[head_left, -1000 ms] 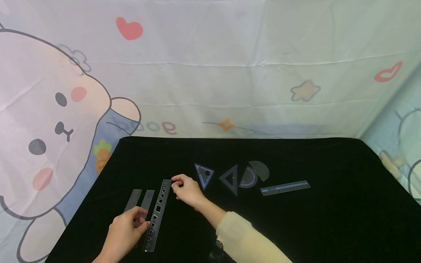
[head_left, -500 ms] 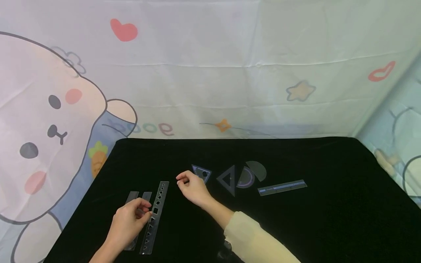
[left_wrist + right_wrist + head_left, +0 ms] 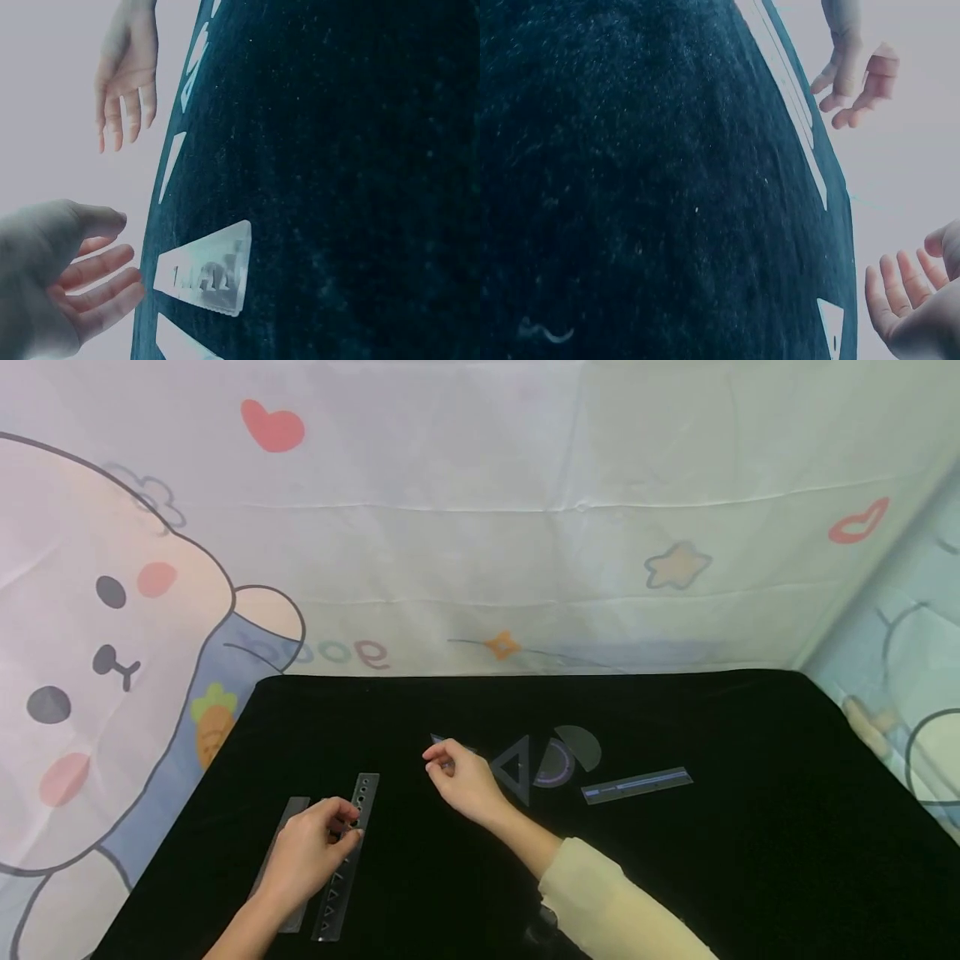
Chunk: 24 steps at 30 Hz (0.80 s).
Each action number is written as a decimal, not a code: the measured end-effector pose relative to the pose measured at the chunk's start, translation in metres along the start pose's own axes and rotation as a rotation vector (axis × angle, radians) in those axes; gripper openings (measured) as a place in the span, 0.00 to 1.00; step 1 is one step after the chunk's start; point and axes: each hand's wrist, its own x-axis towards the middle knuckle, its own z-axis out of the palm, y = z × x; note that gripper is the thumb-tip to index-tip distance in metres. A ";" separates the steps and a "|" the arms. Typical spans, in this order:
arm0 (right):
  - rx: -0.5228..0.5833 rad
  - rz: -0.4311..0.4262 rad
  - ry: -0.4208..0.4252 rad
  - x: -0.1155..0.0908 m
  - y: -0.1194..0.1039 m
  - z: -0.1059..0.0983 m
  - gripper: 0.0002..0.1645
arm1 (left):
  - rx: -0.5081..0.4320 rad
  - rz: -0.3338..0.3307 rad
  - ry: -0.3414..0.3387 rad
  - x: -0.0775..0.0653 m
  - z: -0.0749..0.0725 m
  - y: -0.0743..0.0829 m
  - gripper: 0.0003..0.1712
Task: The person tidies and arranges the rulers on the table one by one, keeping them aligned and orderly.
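My left hand (image 3: 311, 853) hovers over several clear straight rulers at the left of the black cloth, fingers loosely bent with nothing between them. Rightmost of these is a stencil ruler (image 3: 347, 883) with cut-out shapes, partly behind the fingertips. A plain ruler (image 3: 296, 808) lies to its left; the one between is mostly hidden. My right hand (image 3: 467, 783) is in the air farther right, also holding nothing, and covers most of a set square (image 3: 438, 740). In the left wrist view, the stencil ruler (image 3: 214, 266) lies below my relaxed left hand (image 3: 79, 274).
Right of my right hand lie a second set square (image 3: 522, 787), a protractor (image 3: 553, 770) and a clear half-disc (image 3: 583, 747) overlapping it. Beyond them, a ruler with a blue stripe (image 3: 637, 786) lies at a slant. A printed curtain (image 3: 450, 560) hangs behind the cloth-covered table.
My right hand has drawn away from the stencil ruler's far end, moving right until it overlaps the set square. My left hand has shifted slightly up and right. The head view has turned slightly.
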 end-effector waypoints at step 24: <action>0.007 -0.013 -0.035 -0.006 0.006 -0.009 0.12 | 0.302 0.287 -0.108 0.004 0.002 -0.021 0.22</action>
